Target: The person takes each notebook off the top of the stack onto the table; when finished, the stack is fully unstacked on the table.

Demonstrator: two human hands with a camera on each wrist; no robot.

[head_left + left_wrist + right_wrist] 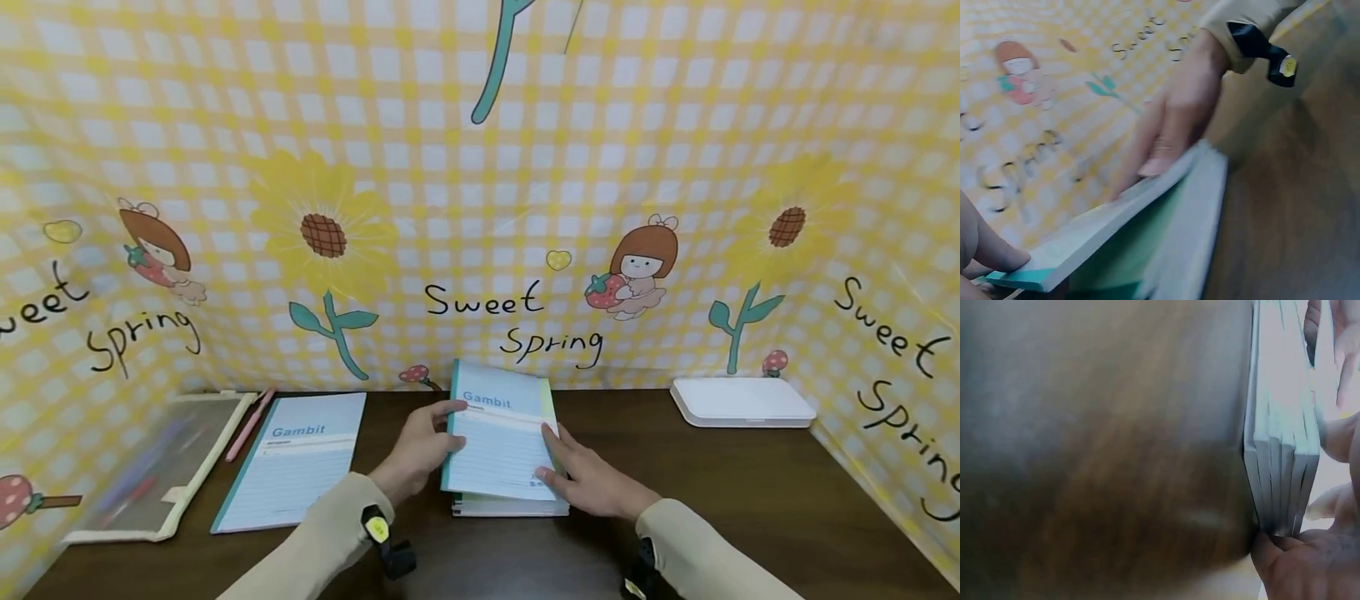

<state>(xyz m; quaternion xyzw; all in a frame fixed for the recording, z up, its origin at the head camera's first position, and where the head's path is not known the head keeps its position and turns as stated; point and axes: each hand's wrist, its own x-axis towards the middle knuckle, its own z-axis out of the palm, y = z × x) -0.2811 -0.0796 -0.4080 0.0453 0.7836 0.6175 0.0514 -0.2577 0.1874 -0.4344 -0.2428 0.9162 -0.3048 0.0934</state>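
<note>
— at the middle of the dark table, below the yellow checked cloth: what to log?

— stack of notebooks, flat on the wood, with top notebook tilted above it. reads "gambit" on a pale blue cover; shows a teal spine along the left side.

— grip with left hand?

— narrow. pinches top notebook by the spine side, thumb on the cover. holds that side raised; leaves a wedge-shaped gap, plain in the left wrist view, with green showing beneath.

— and with right hand?

— holding the right side of the stack: thumb on the cover near the lower right corner, fingers against the side. shows several layers pressed close together in the right wrist view. exact reach of the lower fingers: cannot tell.

— to the left?

— another "gambit" notebook, flat, well apart from the stack. just beside it, pink pen. farther left, see-through pouch with pale rim, blue and red contents too blurred to name.

— to the right?

— white case, near the cloth, well apart from right hand.

— on the left wrist?

— black mount with yellow patch, over a pale sleeve.
</note>
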